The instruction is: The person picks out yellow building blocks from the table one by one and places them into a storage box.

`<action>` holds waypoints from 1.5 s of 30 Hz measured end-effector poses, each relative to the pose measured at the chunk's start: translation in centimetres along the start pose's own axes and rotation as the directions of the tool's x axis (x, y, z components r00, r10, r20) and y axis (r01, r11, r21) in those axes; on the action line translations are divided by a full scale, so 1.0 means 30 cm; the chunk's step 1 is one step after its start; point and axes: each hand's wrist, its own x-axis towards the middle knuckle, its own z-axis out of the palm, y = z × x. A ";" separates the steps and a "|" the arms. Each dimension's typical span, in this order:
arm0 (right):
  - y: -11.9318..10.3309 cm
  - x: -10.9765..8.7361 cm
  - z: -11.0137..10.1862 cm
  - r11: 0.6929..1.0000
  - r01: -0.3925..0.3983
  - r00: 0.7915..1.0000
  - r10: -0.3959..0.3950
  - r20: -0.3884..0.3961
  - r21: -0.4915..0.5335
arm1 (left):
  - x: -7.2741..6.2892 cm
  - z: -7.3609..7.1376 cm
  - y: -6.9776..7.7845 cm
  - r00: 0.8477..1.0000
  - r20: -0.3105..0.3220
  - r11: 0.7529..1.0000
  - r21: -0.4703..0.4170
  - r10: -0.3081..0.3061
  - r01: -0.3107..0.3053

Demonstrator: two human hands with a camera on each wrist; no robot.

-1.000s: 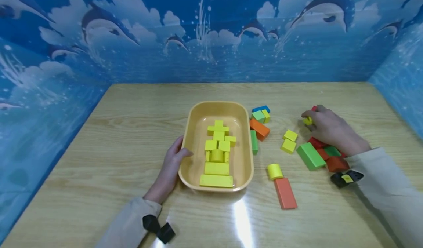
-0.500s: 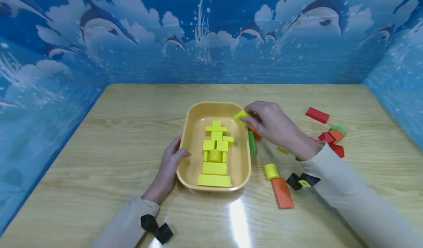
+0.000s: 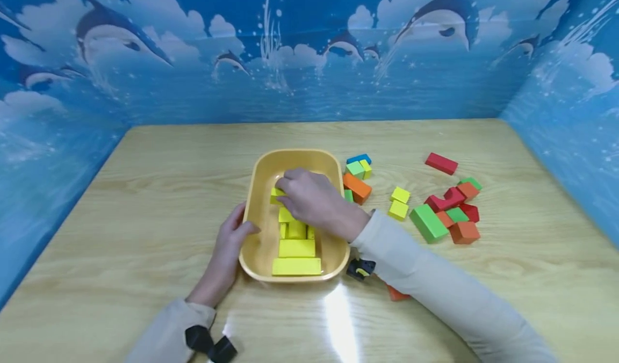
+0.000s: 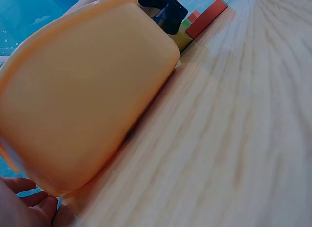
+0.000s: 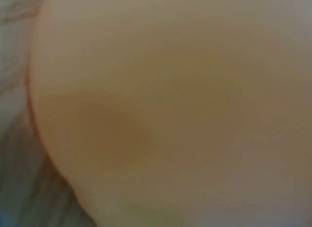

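Observation:
In the head view a tan plastic tray (image 3: pixel 250 245) stands on the table, also filling much of the left wrist view as a smooth wall (image 4: pixel 87 90). My left hand (image 3: pixel 223 253) grips its left side, thumb over the rim. Inside, yellow blocks (image 3: pixel 297 248) lie fitted together in a figure-like shape. My right hand (image 3: pixel 311 199) reaches over the tray and pinches a small yellow block (image 3: pixel 276 195) at the left of the arrangement. That hand hides the upper part of the shape. The right wrist view shows only a blurred tan surface.
Right of the tray lie an orange block (image 3: pixel 357 188), a blue block (image 3: pixel 359 159) and two small yellow blocks (image 3: pixel 398 210). Farther right is a cluster with a green block (image 3: pixel 429 223) and a red bar (image 3: pixel 441 163). My right sleeve partly covers a red-orange block (image 3: pixel 397 293).
The right hand has carried the small yellow block from the right-hand pile leftward, over the rim and into the tray. The left hand keeps its hold. The head view has shifted slightly.

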 end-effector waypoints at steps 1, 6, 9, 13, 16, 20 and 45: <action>-0.007 0.005 0.007 1.000 0.004 1.000 -0.004 0.004 -0.014 | -0.004 -0.004 0.000 1.000 -0.006 1.000 -0.003 0.002 -0.002; -0.019 0.012 0.029 0.997 0.009 1.000 -0.006 0.028 -0.081 | -0.012 -0.006 0.001 1.000 -0.006 1.000 -0.018 0.010 -0.010; -0.015 0.014 0.037 0.994 0.017 0.999 -0.013 0.036 -0.112 | -0.011 -0.007 0.006 1.000 0.005 1.000 -0.006 0.006 -0.006; -0.005 0.017 0.042 0.988 0.033 0.999 -0.029 0.026 -0.154 | -0.005 -0.008 0.015 1.000 0.016 1.000 0.020 -0.003 0.002; 0.001 0.015 0.044 0.985 0.042 0.999 -0.036 0.040 -0.168 | 0.000 -0.008 0.017 1.000 0.018 1.000 0.025 -0.009 0.008; 0.003 0.012 0.043 0.987 0.060 0.994 -0.046 0.097 -0.149 | 0.004 -0.008 0.014 1.000 0.015 1.000 0.014 -0.009 0.009; 0.085 -0.056 -0.050 0.993 0.120 0.992 -0.119 -0.050 0.000 | 0.000 -0.005 0.006 0.999 0.022 1.000 -0.001 -0.024 0.024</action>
